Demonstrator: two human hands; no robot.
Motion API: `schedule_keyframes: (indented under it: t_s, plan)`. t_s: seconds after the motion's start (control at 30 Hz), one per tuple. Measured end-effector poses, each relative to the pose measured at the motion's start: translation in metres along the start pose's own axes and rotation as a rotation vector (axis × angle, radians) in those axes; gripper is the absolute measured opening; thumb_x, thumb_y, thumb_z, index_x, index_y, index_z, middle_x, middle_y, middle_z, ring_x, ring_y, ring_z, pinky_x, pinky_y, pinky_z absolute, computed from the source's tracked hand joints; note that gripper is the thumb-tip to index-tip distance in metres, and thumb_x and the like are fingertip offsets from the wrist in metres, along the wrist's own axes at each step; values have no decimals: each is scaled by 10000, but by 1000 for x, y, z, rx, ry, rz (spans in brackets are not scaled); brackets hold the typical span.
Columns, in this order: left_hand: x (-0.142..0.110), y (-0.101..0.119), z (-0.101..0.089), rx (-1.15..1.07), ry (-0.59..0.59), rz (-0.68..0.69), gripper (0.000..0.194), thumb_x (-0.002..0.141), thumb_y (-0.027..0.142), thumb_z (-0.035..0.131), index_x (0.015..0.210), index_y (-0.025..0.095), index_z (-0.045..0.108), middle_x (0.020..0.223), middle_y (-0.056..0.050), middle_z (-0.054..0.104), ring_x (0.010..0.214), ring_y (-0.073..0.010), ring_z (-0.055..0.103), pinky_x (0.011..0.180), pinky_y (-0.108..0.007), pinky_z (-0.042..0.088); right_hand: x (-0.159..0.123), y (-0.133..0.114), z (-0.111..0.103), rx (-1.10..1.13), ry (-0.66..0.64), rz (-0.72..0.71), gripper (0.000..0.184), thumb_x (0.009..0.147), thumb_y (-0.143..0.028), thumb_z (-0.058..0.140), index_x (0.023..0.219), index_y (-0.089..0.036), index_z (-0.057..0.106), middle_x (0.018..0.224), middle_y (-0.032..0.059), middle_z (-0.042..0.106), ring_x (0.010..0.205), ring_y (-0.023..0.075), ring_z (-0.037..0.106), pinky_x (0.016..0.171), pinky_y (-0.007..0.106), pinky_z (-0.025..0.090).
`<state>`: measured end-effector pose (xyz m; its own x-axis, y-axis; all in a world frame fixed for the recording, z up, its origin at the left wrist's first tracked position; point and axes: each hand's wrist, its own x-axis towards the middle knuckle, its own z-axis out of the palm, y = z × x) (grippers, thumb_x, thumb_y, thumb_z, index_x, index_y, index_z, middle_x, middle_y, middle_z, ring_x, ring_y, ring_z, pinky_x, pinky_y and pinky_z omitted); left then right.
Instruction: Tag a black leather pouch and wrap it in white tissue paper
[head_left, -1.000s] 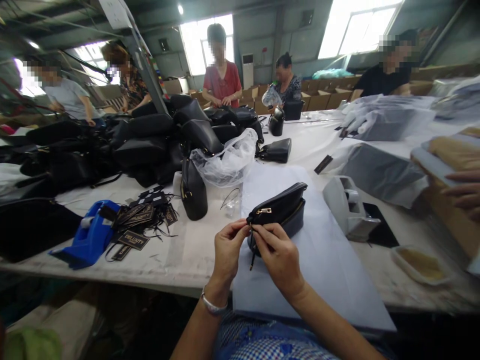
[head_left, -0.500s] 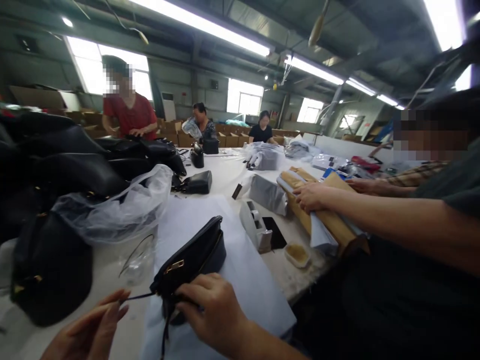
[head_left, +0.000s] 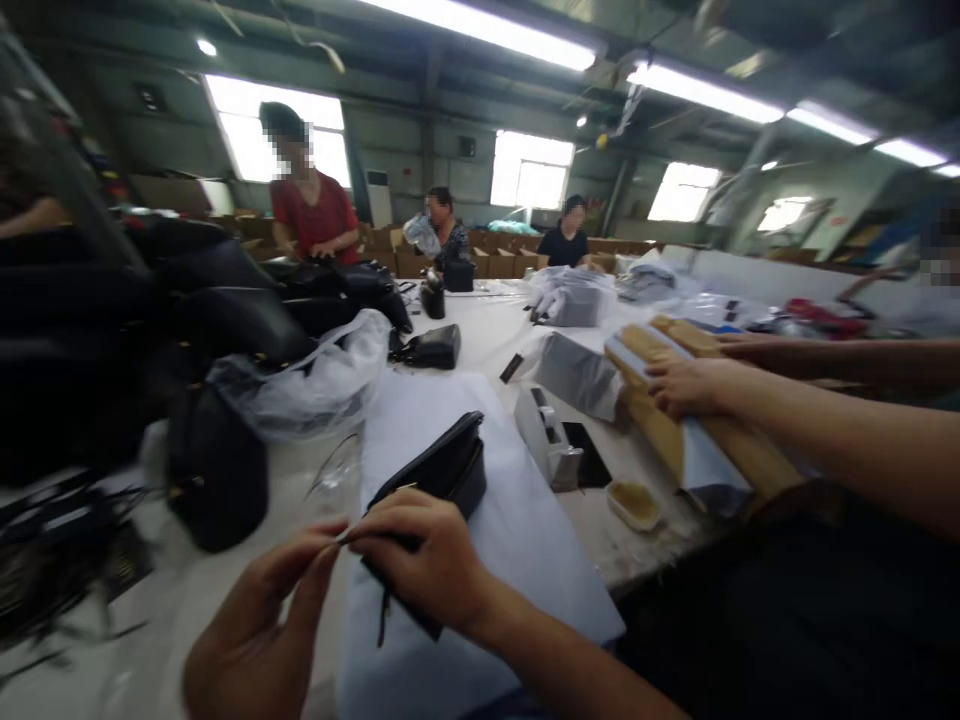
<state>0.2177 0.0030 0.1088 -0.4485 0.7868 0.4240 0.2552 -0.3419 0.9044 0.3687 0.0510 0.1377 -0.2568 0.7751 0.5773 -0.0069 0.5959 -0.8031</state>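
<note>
A small black handbag [head_left: 456, 468] with a zip along its top lies tilted on a white sheet [head_left: 547, 570]. My left hand [head_left: 259, 615] pinches the end of a thin black strap [head_left: 346, 538] between thumb and fingertips, left of the bag. Over the bag's near end is my right hand [head_left: 427, 560], its thumb and fingers closed on the same strap close to the left fingertips. That hand hides the near part of the bag and most of its gold zip pull. A short black strap end hangs below the right hand.
Black bags [head_left: 217, 470], clear plastic [head_left: 322, 390] and a pile of straps [head_left: 75, 560] lie left. A tape dispenser [head_left: 547, 440], black phone [head_left: 587, 455] and small dish [head_left: 634, 505] stand right. A co-worker's hand [head_left: 690, 385] rests on brown paper [head_left: 637, 370]; other people work farther back.
My hands have come together: the left fingertips now meet the right ones at the strap, where a stretch of strap showed between them. The camera view has swung left.
</note>
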Motion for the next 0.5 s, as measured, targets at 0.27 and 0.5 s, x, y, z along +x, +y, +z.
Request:
schedule_keyframes:
  t_s: [0.27,0.5]
  plan:
    - [4,19,11,-107,-94,-67,298,840,339,731,1115,243,670,1168,-63,700,1094,-223,661,875,-293,575,2,0,-4,-17,-35,102,85,892,-232,656,890,-208,737,898,42,711,861,165,660,806,292,534]
    - [5,20,19,-35,-90,-32,127,852,326,711,922,223,737,1110,-64,721,1036,-221,679,858,-292,582,1,-3,-3,-74,-23,22,117,897,-202,630,928,-210,743,921,58,711,857,167,669,793,286,550]
